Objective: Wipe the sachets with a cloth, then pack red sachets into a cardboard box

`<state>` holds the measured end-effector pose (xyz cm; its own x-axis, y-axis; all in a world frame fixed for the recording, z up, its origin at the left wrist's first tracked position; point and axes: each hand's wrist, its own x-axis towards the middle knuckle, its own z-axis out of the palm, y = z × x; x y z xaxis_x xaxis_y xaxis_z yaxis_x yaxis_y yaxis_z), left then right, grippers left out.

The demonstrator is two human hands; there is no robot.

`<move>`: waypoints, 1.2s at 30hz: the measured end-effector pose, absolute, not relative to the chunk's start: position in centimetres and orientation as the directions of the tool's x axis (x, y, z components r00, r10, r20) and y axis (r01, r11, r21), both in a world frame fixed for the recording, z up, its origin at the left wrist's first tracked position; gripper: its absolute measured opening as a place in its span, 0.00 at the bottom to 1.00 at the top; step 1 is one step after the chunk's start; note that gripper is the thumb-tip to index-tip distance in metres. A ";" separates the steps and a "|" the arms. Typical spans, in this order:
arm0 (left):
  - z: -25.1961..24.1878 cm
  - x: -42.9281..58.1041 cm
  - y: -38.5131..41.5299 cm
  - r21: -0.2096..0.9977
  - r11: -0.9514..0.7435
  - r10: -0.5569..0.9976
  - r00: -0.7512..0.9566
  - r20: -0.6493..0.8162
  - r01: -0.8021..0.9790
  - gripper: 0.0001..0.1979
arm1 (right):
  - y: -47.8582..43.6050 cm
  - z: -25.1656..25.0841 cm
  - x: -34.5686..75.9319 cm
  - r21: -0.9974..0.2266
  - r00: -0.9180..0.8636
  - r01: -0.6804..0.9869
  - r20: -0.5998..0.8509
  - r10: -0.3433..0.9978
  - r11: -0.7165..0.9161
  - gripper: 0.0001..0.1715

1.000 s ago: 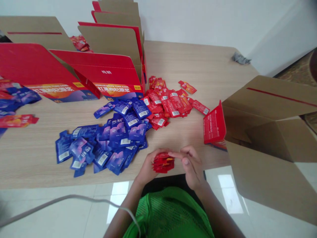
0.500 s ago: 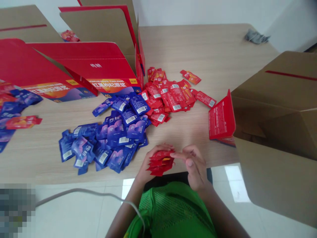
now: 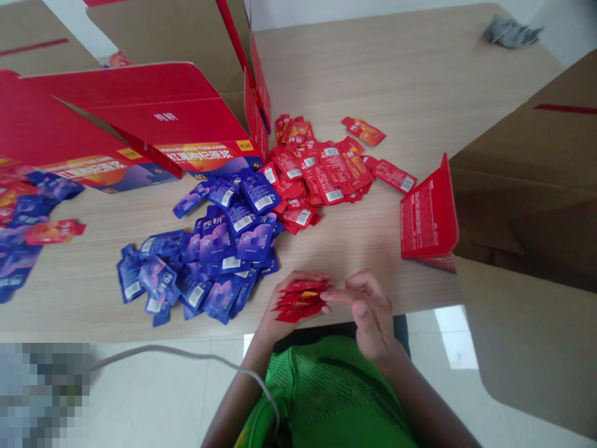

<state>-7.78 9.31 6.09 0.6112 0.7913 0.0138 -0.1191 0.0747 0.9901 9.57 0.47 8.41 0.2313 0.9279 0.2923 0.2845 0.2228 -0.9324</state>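
A stack of red sachets [image 3: 298, 303] rests in my left hand [image 3: 274, 314], whose fingers wrap round its far side and thumb comes up at the right edge. Their edges are fanned toward me, with a bit of orange showing. My right hand [image 3: 373, 317] holds nothing. Its index finger is stretched out to the stack's right edge, the thumb stands apart and the other fingers are partly curled. Beyond my hands lies a pile of red sachets [image 3: 331, 171]. To its left is a pile of blue sachets [image 3: 217, 239].
Open red cartons [image 3: 196, 118] stand at the back left. On the right is an open cardboard box [image 3: 527, 323] with a red flap [image 3: 426, 214]. More mixed sachets [image 3: 28, 211] lie at the far left. A grey cloth-like item [image 3: 510, 31] sits at the back right, and a grey cable [image 3: 186, 353] crosses below.
The camera view has shifted slightly. The stack in my left hand has tilted a little, and its thumb now shows at the right edge. My right index finger stays at the stack.
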 end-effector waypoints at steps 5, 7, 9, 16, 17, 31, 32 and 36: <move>6.5 -7.7 9.3 0.986 0.111 0.796 0.605 -0.013 -0.126 0.25 | 0.6 8.3 9.4 -0.940 0.233 0.267 0.276 0.933 0.211 0.24; 6.6 -7.7 9.3 0.984 0.119 0.795 0.607 -0.017 -0.129 0.24 | 0.6 8.3 9.3 -0.943 0.235 0.254 0.275 0.932 0.214 0.23; 6.5 -7.7 9.4 0.984 0.121 0.795 0.606 -0.016 -0.133 0.24 | 0.7 8.3 9.3 -0.946 0.228 0.249 0.265 0.937 0.207 0.23; 6.0 -8.1 9.3 0.992 0.124 0.809 0.576 -0.115 0.025 0.23 | 0.5 8.5 9.3 -0.932 0.252 0.259 0.320 0.913 0.255 0.24; 6.0 -8.1 9.3 0.991 0.125 0.811 0.570 -0.130 0.048 0.23 | 0.4 8.6 9.3 -0.930 0.245 0.258 0.325 0.913 0.261 0.24; 6.8 -7.9 9.3 0.991 0.120 0.806 0.578 -0.128 0.052 0.24 | 0.7 8.1 9.0 -0.955 0.220 0.226 0.242 0.945 0.192 0.22; 6.8 -7.9 9.3 0.992 0.118 0.806 0.578 -0.127 0.053 0.24 | 0.7 8.1 9.0 -0.956 0.222 0.226 0.238 0.946 0.188 0.22; 6.8 -7.9 9.4 0.991 0.113 0.807 0.576 -0.132 0.068 0.23 | 0.8 8.3 9.0 -0.959 0.214 0.226 0.221 0.951 0.172 0.22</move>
